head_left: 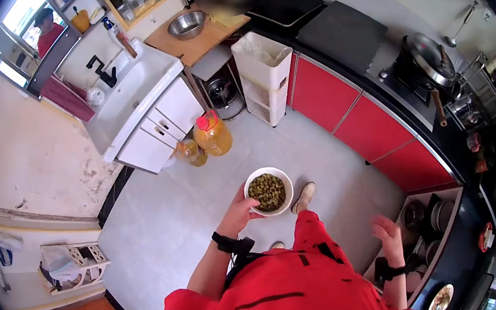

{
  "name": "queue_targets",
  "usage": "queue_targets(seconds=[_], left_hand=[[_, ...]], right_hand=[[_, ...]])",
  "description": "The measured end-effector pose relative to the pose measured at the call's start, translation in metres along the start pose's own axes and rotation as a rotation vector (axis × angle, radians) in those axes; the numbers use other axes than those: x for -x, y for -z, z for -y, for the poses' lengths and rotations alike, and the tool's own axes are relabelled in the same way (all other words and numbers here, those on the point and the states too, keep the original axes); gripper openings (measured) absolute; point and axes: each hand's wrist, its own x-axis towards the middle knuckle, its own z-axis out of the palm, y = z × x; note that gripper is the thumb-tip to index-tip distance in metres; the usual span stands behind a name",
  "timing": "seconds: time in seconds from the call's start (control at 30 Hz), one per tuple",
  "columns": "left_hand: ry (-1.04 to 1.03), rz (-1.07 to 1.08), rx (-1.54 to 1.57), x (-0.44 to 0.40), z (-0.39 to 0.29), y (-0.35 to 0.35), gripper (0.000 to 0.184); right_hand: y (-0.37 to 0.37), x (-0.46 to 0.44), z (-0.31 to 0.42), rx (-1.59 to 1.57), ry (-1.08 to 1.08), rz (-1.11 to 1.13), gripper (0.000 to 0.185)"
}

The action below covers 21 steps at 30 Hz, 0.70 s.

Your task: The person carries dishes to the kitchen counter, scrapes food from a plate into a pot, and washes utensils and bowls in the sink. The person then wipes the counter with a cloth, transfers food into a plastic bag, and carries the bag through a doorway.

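My left hand (242, 213) grips a white bowl (290, 190) by its near-left side, the thumb over the rim. Chopped, dark green food (267, 192) fills much of the bowl, which is held in front of my body above the floor. My right hand (388, 233) is raised at the right with its fingers loosely apart and nothing visible in them. It is beside a pulled-out drawer (448, 196) holding stacked dishes and bowls. Both wrists wear black bands.
Red cabinets (328, 93) run along the right under a black counter with a lidded pan (429, 60) on the stove. A white bin (261, 70), a large oil jug (213, 134) and a sink cabinet (158, 126) stand ahead. A metal bowl (187, 26) sits on the wooden board.
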Motion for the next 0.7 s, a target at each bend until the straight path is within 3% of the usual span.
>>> queue_targets(seconds=[0.1,0.17,0.27,0.37,0.43,0.57,0.63,0.7], left_hand=[[0.024,0.063,-0.023,-0.044,-0.022,-0.02,0.071],[0.073,0.157,-0.012,-0.079,-0.036,-0.032,0.074],[0.096,0.148,-0.009,-0.14,-0.071,-0.069,0.075],[0.164,0.215,-0.013,-0.202,-0.108,-0.096,0.073],[0.071,0.283,0.052,-0.245,-0.119,-0.102,0.072],[0.145,0.327,-0.034,-0.302,-0.167,-0.123,0.067],[0.17,0.384,-0.141,-0.351,-0.186,-0.104,0.063],[-0.201,0.454,-0.755,-0.429,-0.192,-0.056,0.051]], right_hand=[[-0.038,-0.091,0.037,-0.171,0.018,0.362,0.044],[-0.063,-0.148,0.076,-0.255,-0.079,0.586,0.061],[-0.091,-0.235,0.11,-0.377,-0.068,0.807,0.069],[-0.103,-0.301,0.136,-0.517,-0.102,0.887,0.075],[-0.099,-0.335,0.154,-0.557,-0.171,0.861,0.074],[-0.1,-0.387,0.166,-0.736,-0.27,0.727,0.073],[-0.1,-0.414,0.167,-0.845,-0.169,0.652,0.074],[-0.1,-0.435,0.169,-0.785,-0.128,0.564,0.071]])
